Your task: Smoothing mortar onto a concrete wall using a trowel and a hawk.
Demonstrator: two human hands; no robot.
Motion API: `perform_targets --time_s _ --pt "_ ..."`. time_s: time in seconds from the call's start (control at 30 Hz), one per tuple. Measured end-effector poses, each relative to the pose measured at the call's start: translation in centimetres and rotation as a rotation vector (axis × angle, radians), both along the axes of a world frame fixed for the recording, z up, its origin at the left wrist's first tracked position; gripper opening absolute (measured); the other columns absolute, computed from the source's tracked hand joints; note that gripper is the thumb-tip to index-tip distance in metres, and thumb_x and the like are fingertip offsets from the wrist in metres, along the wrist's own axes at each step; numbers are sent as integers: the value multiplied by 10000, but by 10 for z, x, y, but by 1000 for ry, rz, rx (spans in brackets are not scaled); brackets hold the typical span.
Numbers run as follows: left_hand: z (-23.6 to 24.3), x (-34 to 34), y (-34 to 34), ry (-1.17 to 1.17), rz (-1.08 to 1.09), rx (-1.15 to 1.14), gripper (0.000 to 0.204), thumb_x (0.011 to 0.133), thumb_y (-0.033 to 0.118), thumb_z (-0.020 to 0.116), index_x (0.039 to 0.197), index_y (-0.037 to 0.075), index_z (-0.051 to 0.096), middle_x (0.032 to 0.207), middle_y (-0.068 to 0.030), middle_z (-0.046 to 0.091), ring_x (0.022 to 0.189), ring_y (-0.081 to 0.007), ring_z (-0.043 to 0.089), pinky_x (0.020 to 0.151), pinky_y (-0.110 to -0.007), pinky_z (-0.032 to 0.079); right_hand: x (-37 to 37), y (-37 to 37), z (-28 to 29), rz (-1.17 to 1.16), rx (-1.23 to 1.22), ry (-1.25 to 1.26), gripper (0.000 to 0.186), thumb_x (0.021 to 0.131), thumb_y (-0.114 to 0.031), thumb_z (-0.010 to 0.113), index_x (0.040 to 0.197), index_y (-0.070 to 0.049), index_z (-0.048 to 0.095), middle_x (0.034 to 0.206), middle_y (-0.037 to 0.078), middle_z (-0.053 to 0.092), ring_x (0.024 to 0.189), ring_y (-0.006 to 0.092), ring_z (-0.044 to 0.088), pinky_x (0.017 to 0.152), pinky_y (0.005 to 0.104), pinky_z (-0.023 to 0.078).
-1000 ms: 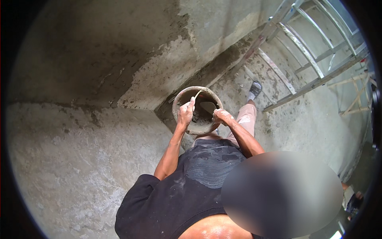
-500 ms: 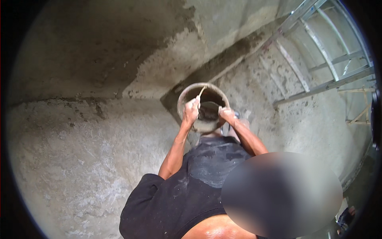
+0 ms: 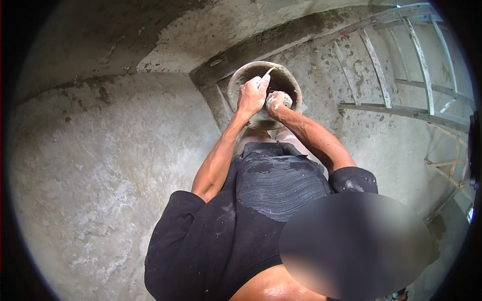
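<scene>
A round bucket, its rim crusted with grey-white residue, stands in front of my legs. My left hand is closed around its thin pale rope-like handle, which runs up to the far rim. Over the bucket's opening, my right hand is closed, with whitish wet smears on its fingers. Whatever those fingers hold, if anything, is hidden. The bucket's dark inside is mostly covered by my hands, so its contents do not show.
A metal ladder with paint-spattered rungs lies or leans at the upper right. Beyond the bucket runs a darker recessed strip along the wall's foot. To the left spreads rough concrete; a light wooden frame is at the far right.
The bucket and both hands sit higher in the picture. My right hand has left the bucket's right rim and is now over its opening, close beside my left hand. My left hand keeps the handle.
</scene>
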State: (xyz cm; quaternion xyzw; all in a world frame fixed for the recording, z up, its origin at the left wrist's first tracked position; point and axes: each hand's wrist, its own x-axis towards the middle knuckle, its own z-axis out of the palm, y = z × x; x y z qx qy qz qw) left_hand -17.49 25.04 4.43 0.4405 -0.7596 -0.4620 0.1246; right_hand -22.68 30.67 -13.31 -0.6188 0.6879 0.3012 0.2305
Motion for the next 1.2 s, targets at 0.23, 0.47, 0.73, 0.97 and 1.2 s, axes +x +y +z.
perform_targets --time_s 0.23,0.47,0.73,0.97,1.2 --pt "-2 -18 14 223 186 -84 348 869 288 479 682 1 536 609 -210 522 602 -410 525 546 -433 402 -40 43 84 9 98 -422 304 617 -162 662 910 -81 658 988 100 641 912 232 628 747 314 514" --pt "1 -44 72 335 213 171 394 902 325 433 640 34 472 534 -39 417 490 -116 417 450 -294 345 -51 110 -83 -357 -322 -964 326 733 -246 585 997 -54 589 915 167 617 865 274 614 680 381 496" --pt "14 -29 73 621 374 598 420 929 410 399 634 112 382 529 39 313 364 -41 277 321 -214 222 -47 58 -17 -347 -212 -1023 298 742 -263 595 912 -19 593 782 156 610 729 258 608 616 382 477" --pt "30 5 36 622 484 635 471 920 465 384 580 140 367 498 55 287 368 -34 253 322 -213 184 -53 36 65 -352 -142 -1051 301 748 -276 602 848 7 596 682 149 605 626 245 604 568 384 463" --pt "24 69 -25 610 668 697 492 886 598 279 638 174 310 492 80 199 360 -48 138 354 -217 131 -77 73 105 -461 -258 -1189 340 709 -318 604 826 1 611 580 83 538 509 191 526 480 340 410"
